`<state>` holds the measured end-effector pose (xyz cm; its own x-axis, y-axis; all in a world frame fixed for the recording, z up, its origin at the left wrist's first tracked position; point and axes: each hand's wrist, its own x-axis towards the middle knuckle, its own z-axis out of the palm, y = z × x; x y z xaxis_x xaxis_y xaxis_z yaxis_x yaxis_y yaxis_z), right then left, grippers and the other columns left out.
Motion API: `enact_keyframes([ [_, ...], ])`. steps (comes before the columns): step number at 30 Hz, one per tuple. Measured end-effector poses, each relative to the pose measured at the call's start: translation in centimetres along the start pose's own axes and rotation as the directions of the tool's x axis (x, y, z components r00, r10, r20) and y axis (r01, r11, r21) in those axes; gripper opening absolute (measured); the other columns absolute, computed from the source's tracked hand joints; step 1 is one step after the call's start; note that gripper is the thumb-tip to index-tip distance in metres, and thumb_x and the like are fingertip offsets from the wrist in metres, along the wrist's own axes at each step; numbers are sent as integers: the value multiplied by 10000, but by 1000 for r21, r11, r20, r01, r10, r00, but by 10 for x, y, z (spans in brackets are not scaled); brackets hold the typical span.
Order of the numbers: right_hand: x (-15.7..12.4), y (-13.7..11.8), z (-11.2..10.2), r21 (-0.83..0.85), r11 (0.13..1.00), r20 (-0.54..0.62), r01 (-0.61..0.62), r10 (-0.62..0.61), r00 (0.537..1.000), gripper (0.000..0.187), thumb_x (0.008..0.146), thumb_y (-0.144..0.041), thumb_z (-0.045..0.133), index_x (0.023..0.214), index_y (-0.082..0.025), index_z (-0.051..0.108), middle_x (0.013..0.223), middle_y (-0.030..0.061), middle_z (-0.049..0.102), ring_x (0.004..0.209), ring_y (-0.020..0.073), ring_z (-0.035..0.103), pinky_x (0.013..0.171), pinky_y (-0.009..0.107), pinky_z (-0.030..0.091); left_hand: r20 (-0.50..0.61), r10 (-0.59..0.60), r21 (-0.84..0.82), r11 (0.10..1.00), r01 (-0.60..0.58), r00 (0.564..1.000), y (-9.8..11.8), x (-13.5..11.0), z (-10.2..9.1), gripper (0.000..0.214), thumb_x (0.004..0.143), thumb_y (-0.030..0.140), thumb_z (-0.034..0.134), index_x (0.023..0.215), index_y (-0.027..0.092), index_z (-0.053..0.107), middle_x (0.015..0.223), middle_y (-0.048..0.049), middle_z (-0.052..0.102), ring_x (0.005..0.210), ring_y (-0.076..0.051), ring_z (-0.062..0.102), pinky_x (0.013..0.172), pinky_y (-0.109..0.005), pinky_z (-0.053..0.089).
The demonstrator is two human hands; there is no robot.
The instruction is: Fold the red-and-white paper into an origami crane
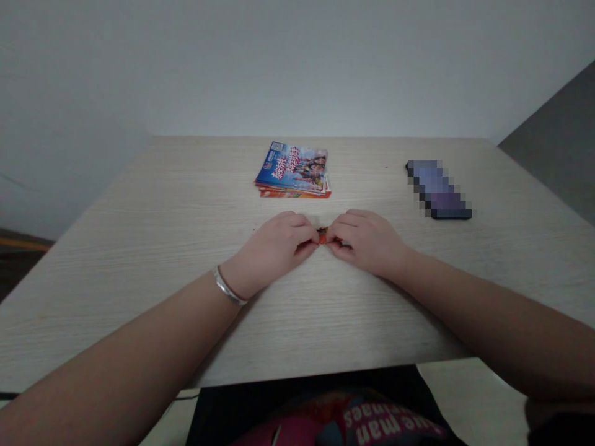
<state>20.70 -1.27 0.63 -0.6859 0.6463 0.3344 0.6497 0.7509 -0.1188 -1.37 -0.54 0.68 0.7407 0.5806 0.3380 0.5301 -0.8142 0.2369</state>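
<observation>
Dark pink-lettered cloth [376,424] at 6 o'clock. Small orange-red paper-like piece [323,236] ahead at 12: left hand [279,244] pinches its 9 o'clock side, right hand [369,241] its 3; equally near, long axis mostly hidden.

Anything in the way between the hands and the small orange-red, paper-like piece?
Nothing visible: the left hand and right hand both pinch the small orange-red, paper-like piece directly. The stack of blue-topped paper leaflets lies beyond them.
</observation>
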Motion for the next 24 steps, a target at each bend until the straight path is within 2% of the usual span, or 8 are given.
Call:
enact_keyframes([
  [5, 1, -2, 3, -52, 997, 0, -49, 49, 999, 201, 919, -252, 573, 861, -197, 757, 855, 45, 754, 814, 200, 634, 772, 339, 429, -42, -36, -53, 998, 34, 998, 1, 0, 4, 87, 893, 163, 642, 856, 146, 719, 893, -59, 700, 844, -195, 626, 808, -341, 513],
  [10, 3, 3, 5, 41, 996, -3, -73, 73, 997, 142, 875, -257, 625, 846, -206, 754, 847, 28, 739, 829, 196, 613, 788, 322, 427, -30, -100, -95, 991, 97, 995, 4, 3, 4, 106, 873, 124, 635, 799, 127, 711, 869, -73, 701, 841, -195, 631, 814, -346, 516],
  [20, 11, -3, 2, -34, 991, 148, -133, 136, 979, 188, 943, -267, 581, 918, -162, 734, 913, 78, 715, 904, 227, 605, 816, 363, 385, -32, -169, -135, 977, 163, 985, 6, 4, 6, 129, 870, 143, 640, 759, 132, 706, 834, -69, 695, 817, -192, 626, 811, -346, 508],
  [24, 11, -1, 2, 16, 982, 135, -186, 182, 974, 177, 937, -276, 608, 909, -168, 745, 914, 79, 732, 921, 233, 624, 839, 366, 401, -35, -241, -122, 964, 235, 970, 7, 5, 7, 150, 875, 172, 652, 741, 131, 707, 843, -73, 671, 834, -195, 613, 820, -351, 501],
])
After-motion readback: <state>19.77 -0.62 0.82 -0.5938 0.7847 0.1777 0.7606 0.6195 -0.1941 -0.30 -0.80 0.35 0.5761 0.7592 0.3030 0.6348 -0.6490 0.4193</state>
